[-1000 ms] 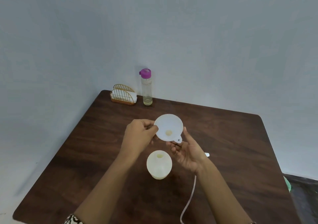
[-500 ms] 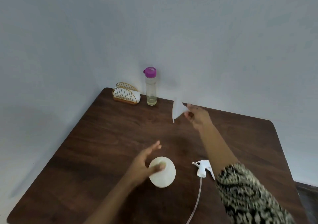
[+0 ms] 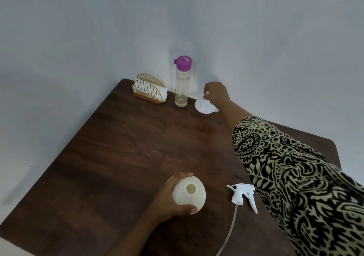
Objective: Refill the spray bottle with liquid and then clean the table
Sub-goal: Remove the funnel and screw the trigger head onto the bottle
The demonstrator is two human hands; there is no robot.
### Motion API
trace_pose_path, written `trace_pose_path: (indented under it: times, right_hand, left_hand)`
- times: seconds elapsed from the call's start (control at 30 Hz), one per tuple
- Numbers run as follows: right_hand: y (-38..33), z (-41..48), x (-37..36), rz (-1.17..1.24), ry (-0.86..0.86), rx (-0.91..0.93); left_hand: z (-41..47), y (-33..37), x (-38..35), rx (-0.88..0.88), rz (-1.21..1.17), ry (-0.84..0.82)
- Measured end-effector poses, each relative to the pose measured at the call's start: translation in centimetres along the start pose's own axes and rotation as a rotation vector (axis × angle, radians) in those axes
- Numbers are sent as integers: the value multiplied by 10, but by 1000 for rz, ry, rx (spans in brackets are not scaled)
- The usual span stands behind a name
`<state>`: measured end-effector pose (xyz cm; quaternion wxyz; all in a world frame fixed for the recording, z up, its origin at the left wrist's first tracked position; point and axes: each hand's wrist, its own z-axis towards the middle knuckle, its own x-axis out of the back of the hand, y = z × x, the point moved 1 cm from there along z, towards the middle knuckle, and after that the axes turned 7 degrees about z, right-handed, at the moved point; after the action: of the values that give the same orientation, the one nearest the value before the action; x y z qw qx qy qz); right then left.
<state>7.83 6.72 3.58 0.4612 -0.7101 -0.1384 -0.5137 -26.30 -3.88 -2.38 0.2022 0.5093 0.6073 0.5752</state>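
Observation:
My left hand (image 3: 171, 198) grips the white spray bottle body (image 3: 189, 193), which stands open-necked on the dark wooden table (image 3: 122, 153) near the front. Its white trigger head (image 3: 244, 195) with a clear tube lies on the table to the right. My right hand (image 3: 215, 93) reaches to the far edge and pinches the spout of a white funnel (image 3: 204, 106), which rests wide end down on the table. Left of the funnel stands a clear bottle with a purple cap (image 3: 182, 82), holding a little pale liquid at its bottom.
A gold wire napkin holder (image 3: 148, 89) with white napkins stands at the table's far left corner, next to the clear bottle. A grey wall runs right behind the table. My patterned sleeve (image 3: 285, 169) crosses the right side of the table.
My right hand carried the funnel from above the spray bottle to the far edge and set it down beside the purple-capped bottle. My left hand closed round the spray bottle body.

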Motion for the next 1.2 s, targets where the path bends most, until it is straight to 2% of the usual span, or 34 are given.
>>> trace_pose_path:
  times: [0.4, 0.57, 0.67, 0.8, 0.93, 1.03, 1.2]
  right_hand:
    - [9, -1, -14, -189, -129, -8]
    - [7, -43, 20, -167, 36, 7]
    - [20, -99, 41, -57, 13, -121]
    - [50, -197, 49, 20, -183, -367]
    - [67, -291, 19, 127, -173, -556]
    - [60, -327, -16, 102, -127, -562]
    - [44, -327, -42, -18, -7, -523]
  left_hand:
    - [1, -7, -3, 14, -72, 12]
    - [1, -9, -3, 24, -88, 0]
    - [-1, -6, -3, 19, -87, 3]
    - [-3, -3, -3, 9, -93, 12]
    - [-4, -2, -4, -12, -67, 19]
    - [-4, -4, -4, -15, -55, 20]
    - [-4, -1, -4, -23, -45, 17]
